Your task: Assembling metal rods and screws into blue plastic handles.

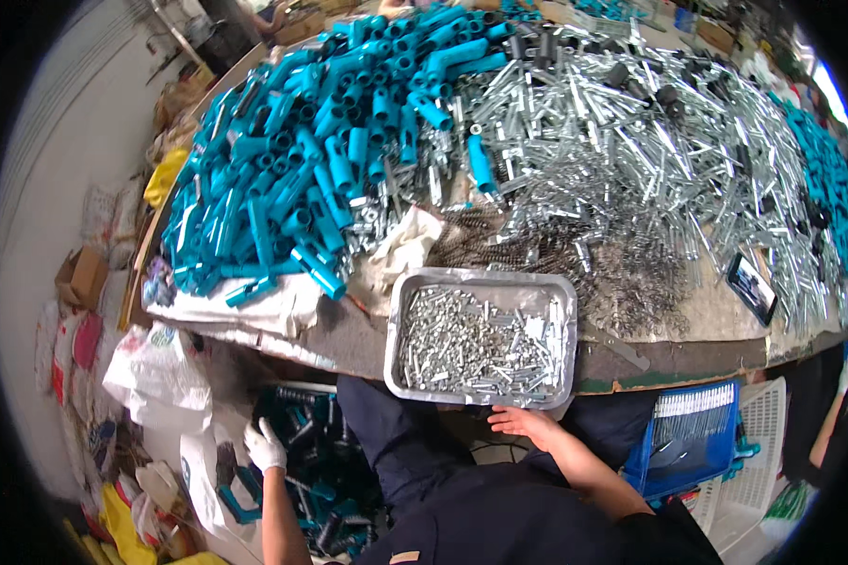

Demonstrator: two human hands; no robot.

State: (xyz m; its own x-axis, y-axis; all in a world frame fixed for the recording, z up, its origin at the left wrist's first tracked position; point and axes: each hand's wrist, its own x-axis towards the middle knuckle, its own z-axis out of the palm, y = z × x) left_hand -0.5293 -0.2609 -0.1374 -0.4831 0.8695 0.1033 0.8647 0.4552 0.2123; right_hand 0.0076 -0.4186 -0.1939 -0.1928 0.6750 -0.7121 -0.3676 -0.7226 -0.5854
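Note:
My left hand (pixel 266 446), in a white glove, is low at the left with its fingers apart and nothing seen in it. Beside it, a bin on the floor holds teal and black parts (pixel 325 471). My bare right hand (pixel 528 426) reaches just below the near rim of a metal tray (pixel 567 348), fingers spread and holding nothing visible. Small silvery metal pieces (pixel 462 339) fill much of that tray, which sits at the table's front edge, above my lap.
Teal tubular parts (pixel 301 160) are heaped at the table's left; silvery rods (pixel 631 113) cover the right. Thin springs (pixel 509 235) lie behind the tray. A phone (pixel 752 287) rests near the right edge. Below stand a blue crate (pixel 688 443) and a white plastic bag (pixel 160 377).

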